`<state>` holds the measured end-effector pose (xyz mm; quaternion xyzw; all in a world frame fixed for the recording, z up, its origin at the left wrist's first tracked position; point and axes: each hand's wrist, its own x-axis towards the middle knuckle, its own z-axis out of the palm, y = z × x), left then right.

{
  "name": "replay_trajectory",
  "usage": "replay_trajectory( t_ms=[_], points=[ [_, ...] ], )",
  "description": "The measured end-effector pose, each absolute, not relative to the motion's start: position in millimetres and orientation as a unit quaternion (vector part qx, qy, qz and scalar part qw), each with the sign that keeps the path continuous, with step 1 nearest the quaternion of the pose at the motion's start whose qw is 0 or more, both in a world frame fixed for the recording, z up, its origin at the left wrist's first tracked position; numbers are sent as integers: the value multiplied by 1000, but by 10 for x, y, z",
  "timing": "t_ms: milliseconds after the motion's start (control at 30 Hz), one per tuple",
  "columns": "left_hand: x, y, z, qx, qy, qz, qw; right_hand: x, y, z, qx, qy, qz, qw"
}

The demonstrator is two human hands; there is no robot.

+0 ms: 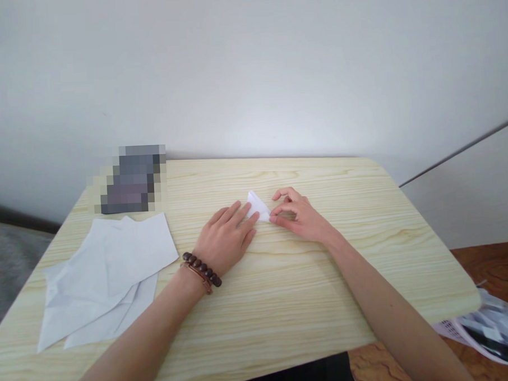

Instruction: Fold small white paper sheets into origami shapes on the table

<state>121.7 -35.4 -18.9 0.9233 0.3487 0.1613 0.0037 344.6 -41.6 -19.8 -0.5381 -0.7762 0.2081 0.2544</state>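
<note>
A small folded piece of white paper (258, 206) lies near the middle of the table, roughly triangular with a peak pointing away from me. My left hand (226, 231) rests flat with fingers stretched out, its fingertips on the paper's left part. At the right corner of the paper, my right hand (298, 215) pinches the tip between thumb and index finger, the other fingers curled above. A beaded bracelet (202, 266) circles my left wrist. The paper's left edge is partly hidden under my left fingers.
Several loose white sheets (109, 264) overlap on the left of the wooden table (260, 325). Behind them lies a dark, pixelated flat object (131, 182). A white wall (249, 73) borders the table's far edge. A basket with plastic bags (491, 326) stands low at the right.
</note>
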Motion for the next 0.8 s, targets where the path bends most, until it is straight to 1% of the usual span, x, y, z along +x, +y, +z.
replay_trajectory(
  t_ms=[333, 467, 633, 800],
  points=[
    [1229, -350, -199, 922, 356, 151, -21, 3339, -408, -305, -582, -749, 140, 285],
    [1228, -360, -217, 919, 362, 153, -31, 3362, -437, -265, -570, -754, 156, 288],
    [1243, -384, -213, 909, 393, 132, -35, 3425, -449, -237, -508, -792, 179, 287],
    [1251, -391, -199, 909, 397, 121, -29, 3392, -423, -279, -542, -779, 151, 278]
  ],
)
